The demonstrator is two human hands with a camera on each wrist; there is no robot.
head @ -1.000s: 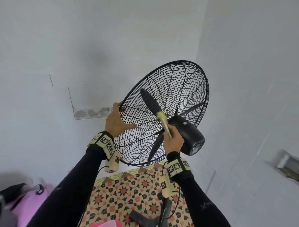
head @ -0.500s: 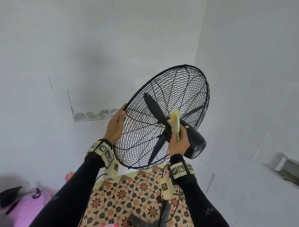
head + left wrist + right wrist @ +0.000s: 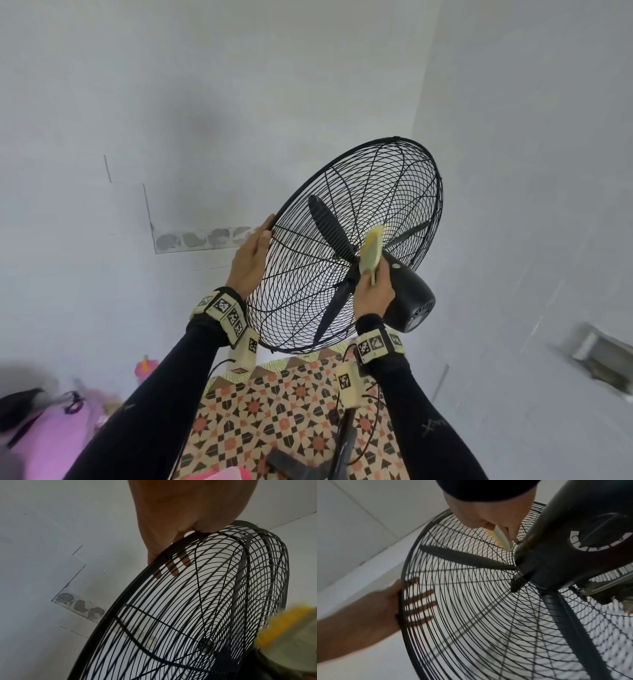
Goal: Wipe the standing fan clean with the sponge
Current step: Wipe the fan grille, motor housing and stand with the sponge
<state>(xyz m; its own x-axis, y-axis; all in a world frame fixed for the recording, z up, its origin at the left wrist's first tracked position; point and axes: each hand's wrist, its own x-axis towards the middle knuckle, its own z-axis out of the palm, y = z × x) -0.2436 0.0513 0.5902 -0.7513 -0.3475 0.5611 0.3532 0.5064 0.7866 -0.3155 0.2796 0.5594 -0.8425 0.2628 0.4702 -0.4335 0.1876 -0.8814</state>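
Sponge (image 3: 371, 255), yellow on one face and pale on the other, pinched upright in the right hand (image 3: 375, 294) and pressed edge-on against the back of the wire cage (image 3: 346, 246), right next to the motor housing (image 3: 409, 296). Fingers curled tight round the lower half, top half sticking free. Probably held thin-edge-first like that to get into the tight bit where the rear wires bunch up at the hub, since laying it flat wouldn't reach there.

Standing fan head tipped back and angled off to the right, close to the corner of two white walls. Black blades (image 3: 327, 222) parked still inside the cage. Speed dial (image 3: 599, 539) visible on the back of the housing from the right wrist view.

Left hand (image 3: 251, 260) on the cage's rim at its left side, thumb on the near face, straight fingers (image 3: 423, 601) spread flat across the far face of the grille. More bracing than gripping, nothing actually clenched. Guessing it's there to stop the head swivelling while the sponge pushes from the back.

Below: patterned tile floor (image 3: 274, 411), the fan's pole (image 3: 344, 445) running down to it, something pink (image 3: 51, 445) off to the left, too blurry to name. No bucket or basin in sight, so nothing to report on containers.
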